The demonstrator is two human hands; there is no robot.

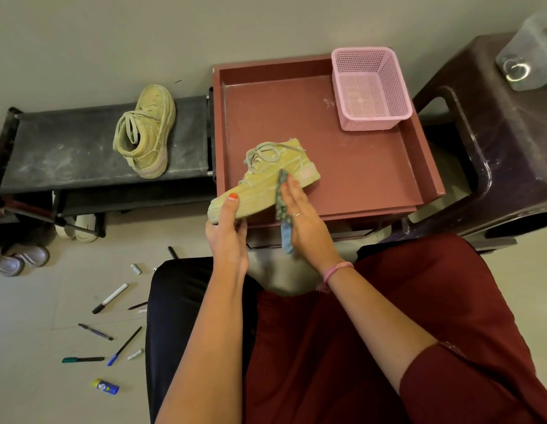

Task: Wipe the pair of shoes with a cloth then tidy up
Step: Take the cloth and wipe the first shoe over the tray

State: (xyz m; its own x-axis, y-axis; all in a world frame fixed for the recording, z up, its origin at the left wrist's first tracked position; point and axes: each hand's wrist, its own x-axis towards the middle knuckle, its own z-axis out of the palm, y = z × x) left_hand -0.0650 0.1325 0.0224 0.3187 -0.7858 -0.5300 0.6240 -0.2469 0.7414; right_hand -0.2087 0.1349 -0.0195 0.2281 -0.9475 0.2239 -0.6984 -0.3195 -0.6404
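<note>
A yellow-green high-top shoe (266,179) lies on its side over the front edge of the reddish-brown tray table (373,179). My left hand (228,234) grips its toe, thumb on top. My right hand (299,221), fingers straight, presses a blue-green cloth (281,206) against the shoe's side near the sole. The cloth's tail hangs down below my palm. The second shoe (147,133) of the pair lies on the black shoe rack (67,151) to the left.
A pink mesh basket (370,87) stands in the tray's far right corner. A dark plastic stool (495,148) with a clear container (529,53) is at the right. Several pens and markers (110,328) are scattered on the floor at left, slippers (18,261) beyond them.
</note>
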